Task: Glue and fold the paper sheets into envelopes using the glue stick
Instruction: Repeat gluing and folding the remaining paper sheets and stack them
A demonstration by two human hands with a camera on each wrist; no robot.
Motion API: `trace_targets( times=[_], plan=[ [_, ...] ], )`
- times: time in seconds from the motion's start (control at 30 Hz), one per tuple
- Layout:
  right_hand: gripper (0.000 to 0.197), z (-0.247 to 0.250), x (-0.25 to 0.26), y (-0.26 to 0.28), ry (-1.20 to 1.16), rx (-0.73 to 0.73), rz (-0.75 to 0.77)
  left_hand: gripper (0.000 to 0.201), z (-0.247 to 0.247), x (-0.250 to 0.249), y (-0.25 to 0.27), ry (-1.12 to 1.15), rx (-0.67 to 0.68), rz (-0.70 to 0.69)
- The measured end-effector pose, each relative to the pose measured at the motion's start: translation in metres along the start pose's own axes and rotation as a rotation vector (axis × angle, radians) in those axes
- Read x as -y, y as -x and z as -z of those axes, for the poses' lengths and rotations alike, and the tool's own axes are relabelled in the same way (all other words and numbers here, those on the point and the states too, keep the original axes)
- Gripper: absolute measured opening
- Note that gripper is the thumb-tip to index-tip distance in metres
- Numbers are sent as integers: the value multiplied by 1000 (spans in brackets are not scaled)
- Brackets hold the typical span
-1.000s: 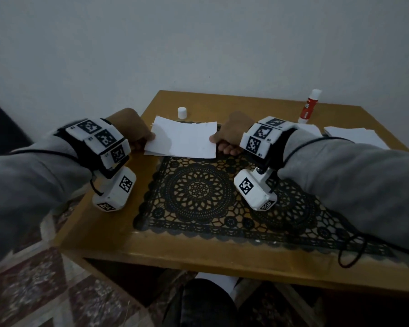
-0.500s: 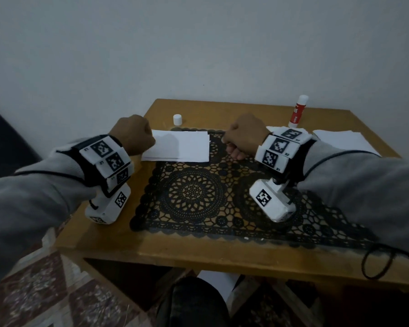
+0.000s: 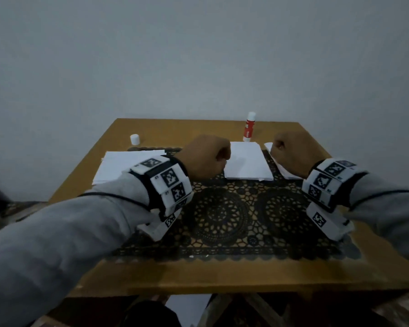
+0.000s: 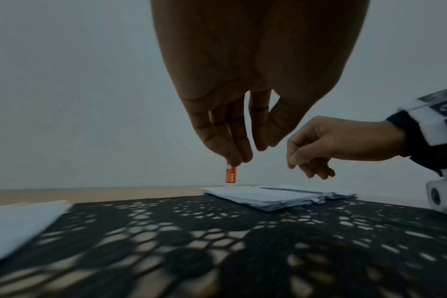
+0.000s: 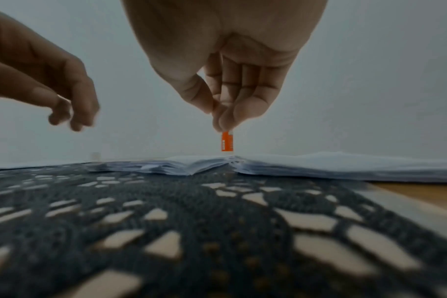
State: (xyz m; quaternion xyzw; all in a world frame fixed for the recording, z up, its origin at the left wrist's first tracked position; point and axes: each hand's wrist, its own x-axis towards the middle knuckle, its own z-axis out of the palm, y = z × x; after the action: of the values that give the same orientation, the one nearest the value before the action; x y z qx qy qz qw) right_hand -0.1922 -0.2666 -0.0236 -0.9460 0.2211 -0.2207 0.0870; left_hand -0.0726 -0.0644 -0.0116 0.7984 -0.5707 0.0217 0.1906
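A: Head view: our left hand (image 3: 204,156) and right hand (image 3: 293,156) hover above the lace mat (image 3: 224,215), both with fingers loosely curled and holding nothing. The wrist views confirm this.

B: Glue stick (image 3: 249,126)?

A: It stands upright and uncapped at the far edge of the table (image 3: 151,277), just behind the small paper stack (image 3: 246,161). Its cap (image 3: 134,139) sits well apart, far left. A folded sheet (image 3: 128,165) lies at the left, and more sheets (image 3: 278,166) lie partly under our right hand.

B: Risks?

A: We judge that a reach over the stack could knock the stick over, since it is tall and narrow. Left open, the glue may dry. Curled fingers could lift several sheets together or drag the stack askew.
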Motion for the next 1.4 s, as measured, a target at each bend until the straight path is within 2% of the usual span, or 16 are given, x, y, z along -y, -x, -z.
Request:
trace_targets(
  times=[0.13,0.27,0.33,0.47,0.67,0.83,1.0,1.27,1.4],
  plan=[
    [32,-4,-5,-2,-72,-16,-41,28,-26,-15,-32,-46,143,-15],
    [29,-13,-11,-6,-42,105,-71,39,-41,-18,-44,-106,275,35],
    [31,-16,-11,-8,-48,148,-87,41,-43,-16,-45,-118,292,58],
    [19,-20,-14,-11,-68,209,-100,36,-42,-11,-44,-106,261,90],
    [20,-20,-14,-11,-54,210,-92,34,-42,-14,-44,-127,268,81],
    [22,-19,-14,-10,-61,214,-89,23,-41,-18,-41,-110,182,35],
    [23,-16,-11,-8,-98,192,-95,21,-38,-20,-43,-101,136,31],
    [26,-11,-5,-3,-336,218,-264,19,-39,-16,-45,-70,98,71],
    [24,-9,-3,-1,-399,223,-298,20,-40,-15,-46,-71,86,62]
  ],
)
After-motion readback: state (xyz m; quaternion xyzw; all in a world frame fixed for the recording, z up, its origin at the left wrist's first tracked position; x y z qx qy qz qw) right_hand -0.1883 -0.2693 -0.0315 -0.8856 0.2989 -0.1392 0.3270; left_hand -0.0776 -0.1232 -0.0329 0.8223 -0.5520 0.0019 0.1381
